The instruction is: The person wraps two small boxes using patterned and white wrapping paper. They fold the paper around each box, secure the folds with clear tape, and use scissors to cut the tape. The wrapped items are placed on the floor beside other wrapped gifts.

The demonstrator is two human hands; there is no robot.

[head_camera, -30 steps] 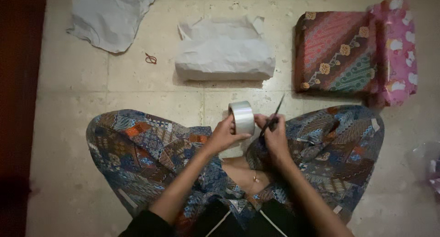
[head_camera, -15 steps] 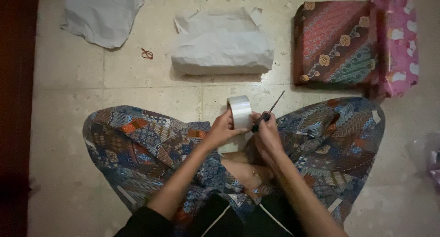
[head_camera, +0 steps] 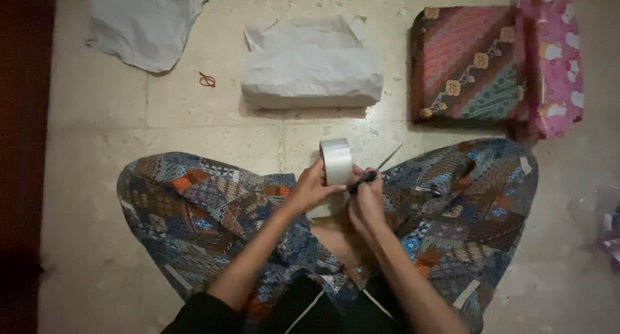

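Gripping roll of clear packing tape (head_camera: pixel 337 161), left hand (head_camera: pixel 310 188) holds it upright above lap. Right hand (head_camera: pixel 365 201) closed round dark-handled scissors (head_camera: pixel 374 170), blades beside roll. Beyond knees on tiled floor (head_camera: pixel 213 127): white paper-wrapped parcel (head_camera: pixel 311 75), batik-patterned wrapped box (head_camera: pixel 466 64).

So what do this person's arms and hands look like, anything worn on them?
Both forearms are bare. The left hand and right hand wear no gloves, and no rings or watch are discernible. Dark sleeve edges show near the elbows at the frame's bottom.
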